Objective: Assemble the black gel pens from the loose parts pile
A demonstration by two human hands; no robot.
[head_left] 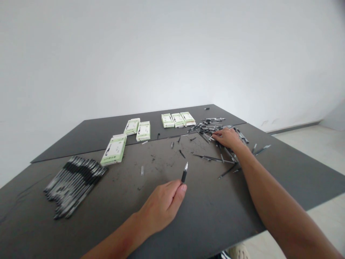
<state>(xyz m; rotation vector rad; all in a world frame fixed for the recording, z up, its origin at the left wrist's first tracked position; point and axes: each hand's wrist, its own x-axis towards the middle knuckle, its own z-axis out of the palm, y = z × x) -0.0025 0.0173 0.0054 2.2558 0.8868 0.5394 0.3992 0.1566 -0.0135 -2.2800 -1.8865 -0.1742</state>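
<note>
My left hand (165, 203) is closed around a pen (184, 173) above the near middle of the table. The pen's metal tip and black grip stick out past my thumb, pointing up and away; its rear end is hidden in the hand. Over on the right, my right hand (228, 138) rests on a jumbled pile of pens and pen parts (206, 129). Thumb and forefinger are bent close together among the parts, and what lies between them cannot be made out. Loose black pens and refills (212, 158) lie just in front of that hand.
A row of pens (77, 183) lies side by side at the left. Green-and-white pen boxes stand at the middle left (114, 149) and farther back (178, 119). Small caps (182, 154) and a clear piece (142, 170) are scattered across the dark table (107, 219). A white wall rises behind.
</note>
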